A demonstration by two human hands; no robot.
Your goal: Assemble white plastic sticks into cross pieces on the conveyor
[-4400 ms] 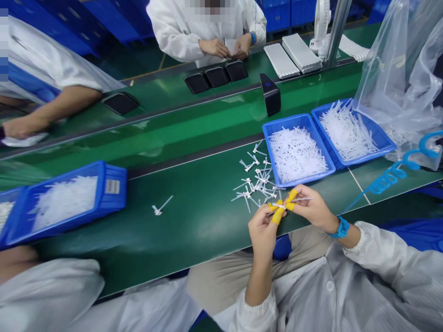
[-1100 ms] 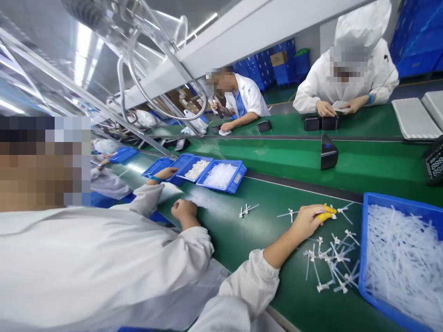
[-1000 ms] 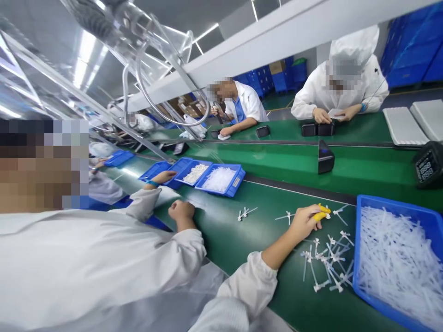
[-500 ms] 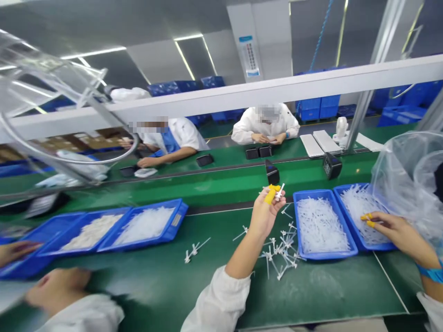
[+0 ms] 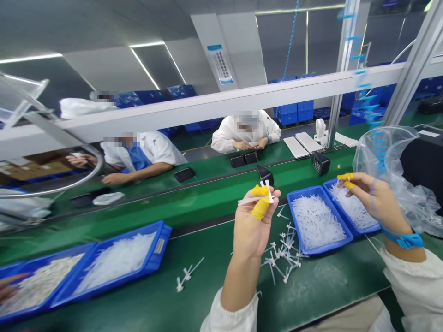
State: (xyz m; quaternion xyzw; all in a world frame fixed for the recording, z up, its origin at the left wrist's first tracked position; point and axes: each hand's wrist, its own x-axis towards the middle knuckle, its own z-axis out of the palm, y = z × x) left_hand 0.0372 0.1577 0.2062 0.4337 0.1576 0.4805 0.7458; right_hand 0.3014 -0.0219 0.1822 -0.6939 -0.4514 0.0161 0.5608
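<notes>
My left hand (image 5: pixel 254 230), with yellow finger covers, is raised over the green bench and pinches a small white plastic fitting with thin tubes (image 5: pixel 269 192). My right hand (image 5: pixel 379 200), also with yellow finger covers, hovers over a blue tray (image 5: pixel 367 231) of thin whitish tubes. Its thumb and fingers are pinched together; whatever lies between them is too small to make out. Beside it stands another blue tray (image 5: pixel 294 226) full of thin translucent tubes. Several white fittings with tubes (image 5: pixel 285 251) lie in a loose pile right of my left wrist.
Two blue trays stand at left, one holding whitish tubes (image 5: pixel 121 258), the other beige pieces (image 5: pixel 48 281) with another person's hand (image 5: pixel 8 288) at it. A few fittings (image 5: pixel 188 273) lie mid-bench. Black devices (image 5: pixel 320 163) and co-workers are beyond; a clear bag (image 5: pixel 377 147) is at right.
My right hand has risen from the tubes in the right tray, its fingers now pinched. My left hand, still holding the fitting, appears closer. The view has swung to the right.
</notes>
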